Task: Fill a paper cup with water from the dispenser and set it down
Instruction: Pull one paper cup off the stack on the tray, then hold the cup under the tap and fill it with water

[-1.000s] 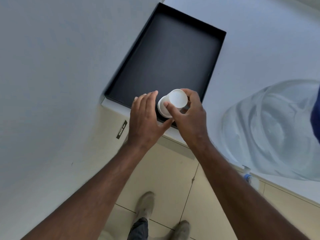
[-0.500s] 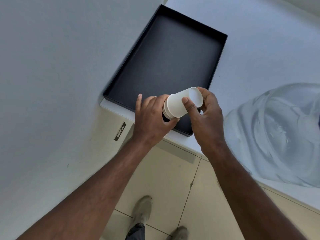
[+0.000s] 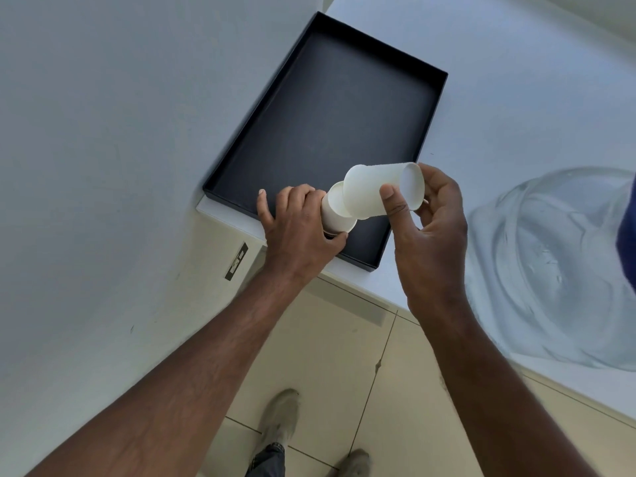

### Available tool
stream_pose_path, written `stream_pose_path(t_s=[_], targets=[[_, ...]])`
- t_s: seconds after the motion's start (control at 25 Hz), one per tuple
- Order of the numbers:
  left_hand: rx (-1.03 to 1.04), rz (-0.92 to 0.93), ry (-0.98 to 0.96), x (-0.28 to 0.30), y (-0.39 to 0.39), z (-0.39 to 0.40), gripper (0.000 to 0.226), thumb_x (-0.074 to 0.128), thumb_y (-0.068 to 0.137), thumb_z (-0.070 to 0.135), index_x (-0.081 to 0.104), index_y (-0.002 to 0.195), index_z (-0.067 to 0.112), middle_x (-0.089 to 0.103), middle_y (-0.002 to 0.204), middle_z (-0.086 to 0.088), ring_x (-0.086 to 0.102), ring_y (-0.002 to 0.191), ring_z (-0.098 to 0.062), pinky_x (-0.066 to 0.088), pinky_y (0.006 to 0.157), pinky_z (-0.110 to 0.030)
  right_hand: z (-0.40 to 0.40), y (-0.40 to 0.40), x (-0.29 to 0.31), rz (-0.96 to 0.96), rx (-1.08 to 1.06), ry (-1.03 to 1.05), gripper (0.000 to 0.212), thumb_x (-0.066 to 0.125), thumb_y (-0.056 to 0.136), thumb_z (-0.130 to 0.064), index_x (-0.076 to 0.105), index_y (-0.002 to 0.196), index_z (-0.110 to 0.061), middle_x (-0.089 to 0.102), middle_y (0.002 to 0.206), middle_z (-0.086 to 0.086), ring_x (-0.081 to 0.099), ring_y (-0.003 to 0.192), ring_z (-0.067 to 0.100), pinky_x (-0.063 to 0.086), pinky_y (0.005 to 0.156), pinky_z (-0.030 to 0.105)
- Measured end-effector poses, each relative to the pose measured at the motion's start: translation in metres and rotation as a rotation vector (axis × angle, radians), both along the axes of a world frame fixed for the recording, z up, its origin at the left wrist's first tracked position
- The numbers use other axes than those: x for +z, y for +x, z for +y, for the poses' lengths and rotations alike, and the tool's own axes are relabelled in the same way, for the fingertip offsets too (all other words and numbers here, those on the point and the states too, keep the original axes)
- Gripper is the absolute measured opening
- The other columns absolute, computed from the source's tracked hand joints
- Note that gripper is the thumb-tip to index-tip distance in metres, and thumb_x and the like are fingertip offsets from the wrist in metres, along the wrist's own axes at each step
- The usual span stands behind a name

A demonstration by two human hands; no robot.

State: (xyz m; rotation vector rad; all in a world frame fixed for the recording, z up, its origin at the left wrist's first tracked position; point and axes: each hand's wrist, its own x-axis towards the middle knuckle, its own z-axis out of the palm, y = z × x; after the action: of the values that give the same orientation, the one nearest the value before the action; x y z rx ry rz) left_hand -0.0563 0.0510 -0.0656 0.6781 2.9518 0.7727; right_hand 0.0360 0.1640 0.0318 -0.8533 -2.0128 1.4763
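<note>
My right hand (image 3: 430, 228) holds a white paper cup (image 3: 375, 191) on its side, base pointing right, between thumb and fingers. Its rim still overlaps the top of a short stack of white paper cups (image 3: 335, 215), which my left hand (image 3: 299, 232) grips from the left. Both hands hover over the near corner of a black tray (image 3: 344, 108). The clear water bottle of the dispenser (image 3: 550, 270) lies at the right; its tap is not visible.
The black tray sits on a white counter (image 3: 499, 63) against a pale wall (image 3: 103, 132) on the left. Beige floor tiles (image 3: 344, 356) and my shoes lie below the counter edge. A blue sleeve edge shows at far right.
My right hand has pulled the top cup rightward and tilted it off the stack, while my left hand has closed around the remaining cups and held them in place.
</note>
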Motion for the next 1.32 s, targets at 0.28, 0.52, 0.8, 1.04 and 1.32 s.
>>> stream_pose_path(t_s=[0.28, 0.52, 0.8, 1.04, 1.32], targets=[[0.045, -0.022, 0.116, 0.024, 0.038, -0.011, 0.082, 0.07, 0.078, 0.039, 0.042, 0.15, 0.013, 0.041, 0.16, -0.007, 0.032, 0.151, -0.029, 0.008, 0.127, -0.058, -0.021, 0.051, 0.008, 0.08, -0.087, -0.069, 0.047, 0.079, 0.093, -0.022, 0.052, 0.131, -0.027, 0.062, 0.128, -0.015, 0.065, 0.126, 0.01, 0.059, 0.091, 0.019], [0.024, -0.503, 0.696, 0.067, 0.131, -0.023, 0.055, 0.052, 0.093, 0.054, 0.048, 0.142, 0.03, 0.056, 0.139, 0.013, 0.05, 0.131, -0.007, 0.038, 0.106, -0.016, -0.048, 0.13, 0.005, 0.145, -0.127, -0.256, 0.06, 0.075, 0.087, 0.009, 0.048, 0.119, -0.034, 0.064, 0.122, -0.015, 0.067, 0.123, 0.016, 0.061, 0.094, 0.031], [-0.221, -1.323, 0.768, 0.072, 0.184, -0.02, 0.055, 0.083, 0.078, 0.035, 0.067, 0.13, 0.024, 0.076, 0.119, 0.0, 0.071, 0.108, -0.013, 0.058, 0.085, -0.026, -0.068, 0.228, -0.017, 0.061, -0.205, -0.477, 0.053, 0.07, 0.077, 0.005, 0.044, 0.109, -0.029, 0.058, 0.116, 0.005, 0.064, 0.098, 0.013, 0.056, 0.077, 0.028], [-0.414, -1.043, 0.37, 0.069, 0.221, -0.013, 0.068, 0.089, 0.061, 0.048, 0.062, 0.123, 0.044, 0.065, 0.12, 0.018, 0.063, 0.11, 0.001, 0.059, 0.093, -0.029, -0.064, 0.283, -0.036, -0.209, -0.146, -0.184, 0.064, 0.083, 0.075, -0.024, 0.049, 0.129, -0.033, 0.059, 0.127, -0.015, 0.061, 0.121, 0.012, 0.054, 0.094, 0.02], [-0.557, -0.865, 0.162, 0.061, 0.249, -0.004, 0.073, 0.083, 0.059, 0.056, 0.049, 0.124, 0.055, 0.052, 0.124, 0.029, 0.049, 0.116, 0.012, 0.043, 0.089, -0.012, -0.058, 0.311, -0.055, -0.272, -0.163, -0.128, 0.068, 0.079, 0.071, -0.044, 0.051, 0.132, -0.035, 0.058, 0.131, -0.019, 0.058, 0.122, 0.008, 0.054, 0.092, 0.025]])
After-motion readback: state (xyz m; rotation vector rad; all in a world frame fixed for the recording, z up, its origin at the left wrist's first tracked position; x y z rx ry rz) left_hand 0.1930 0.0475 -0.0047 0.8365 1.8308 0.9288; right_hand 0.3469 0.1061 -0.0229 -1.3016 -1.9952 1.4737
